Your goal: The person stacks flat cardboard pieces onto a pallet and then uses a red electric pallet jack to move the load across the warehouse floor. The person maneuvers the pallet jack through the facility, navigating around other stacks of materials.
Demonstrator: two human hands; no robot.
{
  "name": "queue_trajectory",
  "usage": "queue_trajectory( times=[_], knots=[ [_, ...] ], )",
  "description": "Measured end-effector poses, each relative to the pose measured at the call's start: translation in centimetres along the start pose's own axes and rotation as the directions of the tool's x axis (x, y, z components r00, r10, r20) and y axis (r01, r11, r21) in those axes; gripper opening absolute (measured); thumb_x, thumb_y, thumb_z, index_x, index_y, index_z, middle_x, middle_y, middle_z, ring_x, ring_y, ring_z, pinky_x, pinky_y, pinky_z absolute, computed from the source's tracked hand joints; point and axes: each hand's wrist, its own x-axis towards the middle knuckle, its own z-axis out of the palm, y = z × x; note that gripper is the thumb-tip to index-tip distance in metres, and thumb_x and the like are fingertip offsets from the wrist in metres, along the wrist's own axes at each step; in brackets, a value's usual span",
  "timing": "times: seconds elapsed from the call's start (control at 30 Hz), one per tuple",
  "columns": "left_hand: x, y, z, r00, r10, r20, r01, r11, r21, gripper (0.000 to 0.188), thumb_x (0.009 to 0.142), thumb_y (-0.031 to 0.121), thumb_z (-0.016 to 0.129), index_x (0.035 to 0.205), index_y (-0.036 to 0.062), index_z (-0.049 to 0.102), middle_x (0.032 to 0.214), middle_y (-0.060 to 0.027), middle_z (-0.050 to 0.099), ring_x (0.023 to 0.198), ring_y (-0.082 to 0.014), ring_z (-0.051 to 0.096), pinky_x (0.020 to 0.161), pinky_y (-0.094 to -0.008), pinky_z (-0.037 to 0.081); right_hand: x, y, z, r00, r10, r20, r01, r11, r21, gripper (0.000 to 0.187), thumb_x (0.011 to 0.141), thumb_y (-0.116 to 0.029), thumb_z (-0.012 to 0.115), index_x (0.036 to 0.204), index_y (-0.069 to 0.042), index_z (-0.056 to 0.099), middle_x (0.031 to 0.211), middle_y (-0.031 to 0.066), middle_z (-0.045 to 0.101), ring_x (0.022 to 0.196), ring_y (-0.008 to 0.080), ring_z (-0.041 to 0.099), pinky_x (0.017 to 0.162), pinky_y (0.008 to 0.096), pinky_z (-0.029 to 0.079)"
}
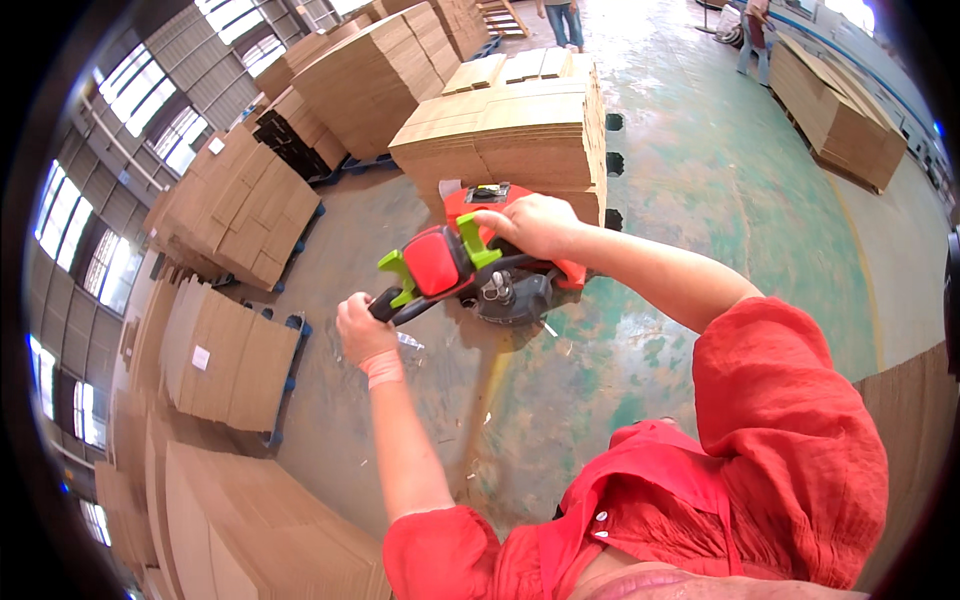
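Both my arms reach forward to the control handle (434, 262) of a red and black pallet truck (512, 300). My left hand (360, 328) is closed round the black grip at the handle's left end, beside a lime-green lever (395, 270). On the right grip, my right hand (540, 226) is wrapped, its thumb at the other lime-green lever (470, 238). The handle is tilted, its right end farther away than its left. Just beyond the truck stands a tall stack of brown boards (510, 130); the forks are hidden.
Stacked boards on blue pallets stand on the left (240, 210), with more sheets (270, 520) close at lower left. Another board stack (835, 110) lies at far right. One person (564, 20) stands behind the front stack, another (755, 40) farther right. Scraps litter the green-grey floor (700, 200).
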Motion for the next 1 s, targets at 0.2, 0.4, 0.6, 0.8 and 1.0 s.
queue_trajectory(
  times=[0.2, 0.4, 0.6, 0.8, 1.0],
  knots=[
    [0.2, -2.4, 0.5, 0.99, 0.125, -0.072, -0.135, 0.977, -0.166, 0.019, 0.075, 0.009, 0.067, 0.083, 0.0103, 0.05, 0.082, -0.0081, 0.054, 0.078, -0.0317, 0.057, 0.065, -0.041, 0.046, 4.4, -0.6, -2.2, 0.89, -0.166, 0.425, 0.174, 0.985, 0.021, 0.076, 0.096, -0.061, 0.023, 0.083, -0.001, 0.068, 0.079, 0.0163, 0.065, 0.087, 0.0311, 0.063, 0.082, 0.0416, 0.046],
    [0.0, -3.9, 0.4, 0.956, 0.227, -0.185, -0.261, 0.947, -0.188, 0.019, 0.078, 0.008, 0.068, 0.077, 0.0087, 0.049, 0.073, -0.0089, 0.052, 0.067, -0.0301, 0.055, 0.058, -0.0396, 0.045, 5.3, 1.6, 0.5, 0.713, -0.292, 0.637, -0.109, 0.852, 0.512, 0.061, 0.1, -0.05, 0.03, 0.088, 0.0, 0.063, 0.071, 0.0066, 0.062, 0.069, 0.0177, 0.057, 0.066, 0.0337, 0.048],
    [1.1, -5.9, 1.7, 0.96, 0.213, -0.184, -0.262, 0.916, -0.304, 0.022, 0.076, 0.003, 0.07, 0.08, 0.009, 0.049, 0.074, -0.0089, 0.054, 0.064, -0.0288, 0.055, 0.056, -0.0382, 0.046, 5.6, 1.1, 2.2, 0.769, -0.378, 0.516, 0.055, 0.842, 0.536, 0.064, 0.098, -0.054, 0.035, 0.084, 0.004, 0.058, 0.069, 0.0089, 0.056, 0.068, 0.0161, 0.051, 0.066, 0.035, 0.046],
    [4.3, -13.7, 3.5, 0.97, 0.151, -0.193, -0.211, 0.914, -0.345, 0.024, 0.073, 0.0, 0.07, 0.082, 0.0087, 0.05, 0.075, -0.009, 0.054, 0.065, -0.0286, 0.056, 0.057, -0.0382, 0.046, 7.3, -6.8, 5.0, 0.77, -0.317, 0.553, -0.078, 0.814, 0.575, 0.061, 0.098, -0.052, 0.035, 0.086, 0.004, 0.056, 0.072, 0.0155, 0.057, 0.069, 0.0191, 0.052, 0.069, 0.0371, 0.047],
    [8.8, -23.7, 7.5, 0.984, 0.04, -0.176, -0.127, 0.849, -0.514, 0.025, 0.07, -0.002, 0.071, 0.082, 0.0076, 0.051, 0.076, -0.01, 0.056, 0.068, -0.0292, 0.058, 0.061, -0.038, 0.049, 10.0, -16.0, 11.4, 0.847, -0.16, 0.507, -0.217, 0.767, 0.604, 0.048, 0.101, -0.035, 0.033, 0.082, 0.002, 0.057, 0.064, 0.0108, 0.055, 0.062, 0.0182, 0.053, 0.061, 0.034, 0.046]
  ],
)
